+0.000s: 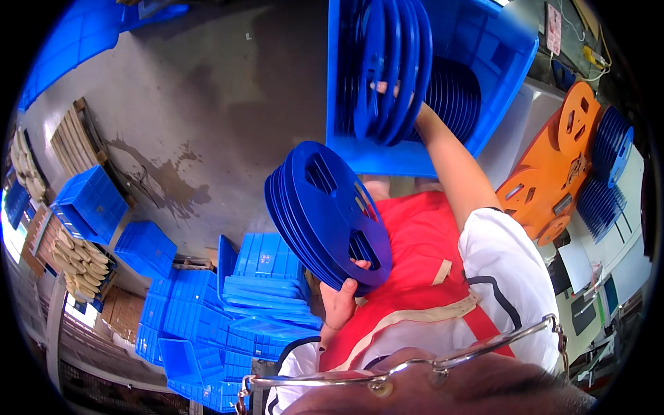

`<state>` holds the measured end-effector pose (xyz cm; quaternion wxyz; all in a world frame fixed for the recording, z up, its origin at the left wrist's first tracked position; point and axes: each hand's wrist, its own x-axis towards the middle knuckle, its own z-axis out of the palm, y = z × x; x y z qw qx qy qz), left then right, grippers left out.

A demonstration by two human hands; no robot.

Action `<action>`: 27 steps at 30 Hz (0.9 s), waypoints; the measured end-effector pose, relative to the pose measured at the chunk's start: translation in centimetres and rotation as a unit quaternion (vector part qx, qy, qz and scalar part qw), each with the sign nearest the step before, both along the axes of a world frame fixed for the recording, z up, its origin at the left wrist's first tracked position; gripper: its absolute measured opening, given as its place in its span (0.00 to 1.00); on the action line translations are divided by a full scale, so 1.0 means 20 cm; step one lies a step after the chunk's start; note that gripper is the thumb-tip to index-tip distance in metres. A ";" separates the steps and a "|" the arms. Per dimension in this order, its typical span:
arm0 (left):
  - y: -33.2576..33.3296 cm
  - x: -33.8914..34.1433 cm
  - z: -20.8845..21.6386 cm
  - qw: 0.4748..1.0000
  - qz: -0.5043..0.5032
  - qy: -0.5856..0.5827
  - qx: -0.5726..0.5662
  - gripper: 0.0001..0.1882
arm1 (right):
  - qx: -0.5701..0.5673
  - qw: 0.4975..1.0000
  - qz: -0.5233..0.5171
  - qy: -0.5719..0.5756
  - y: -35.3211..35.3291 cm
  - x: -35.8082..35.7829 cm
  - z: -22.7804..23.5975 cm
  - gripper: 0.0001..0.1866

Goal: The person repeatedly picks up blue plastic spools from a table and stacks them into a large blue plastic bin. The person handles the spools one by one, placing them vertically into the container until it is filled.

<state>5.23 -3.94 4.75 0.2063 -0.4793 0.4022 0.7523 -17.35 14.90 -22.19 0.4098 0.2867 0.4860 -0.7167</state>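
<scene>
My left hand [339, 301] grips a stack of blue plastic reels [321, 228] at its lower edge. The thumb lies on the outer reel's rim and a fingertip shows through a cutout. This stack tilts in front of the red apron [429, 238]. My right arm reaches into a big blue bin [508, 66], and my right hand [387, 90] is closed on a second group of blue reels [373, 41], its fingers showing between the flanges. Behind that wrist, a row of darker reels [456, 100] stands inside the bin. Part of each hand is hidden by the reels.
On the right is an orange fixture [553, 159] with round slotted plates, beside more blue reels [612, 149] on a pale table. Stacked blue crates [256, 277] stand at lower left. A wooden pallet [76, 142] and a damp patch [169, 183] are on the grey floor.
</scene>
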 end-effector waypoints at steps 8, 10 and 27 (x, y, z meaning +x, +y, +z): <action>0.03 -0.04 -0.02 0.997 -0.061 0.019 0.040 0.24 | 0.042 0.998 -0.029 0.032 0.00 0.46 -0.07 0.40; 0.05 -0.07 -0.03 0.994 -0.081 0.046 0.051 0.24 | 0.031 0.996 -0.007 0.078 0.01 0.68 0.12 0.29; 0.28 -0.12 -0.08 0.959 -0.245 0.041 0.138 0.38 | -0.253 0.957 0.125 -0.061 0.00 0.82 0.68 0.44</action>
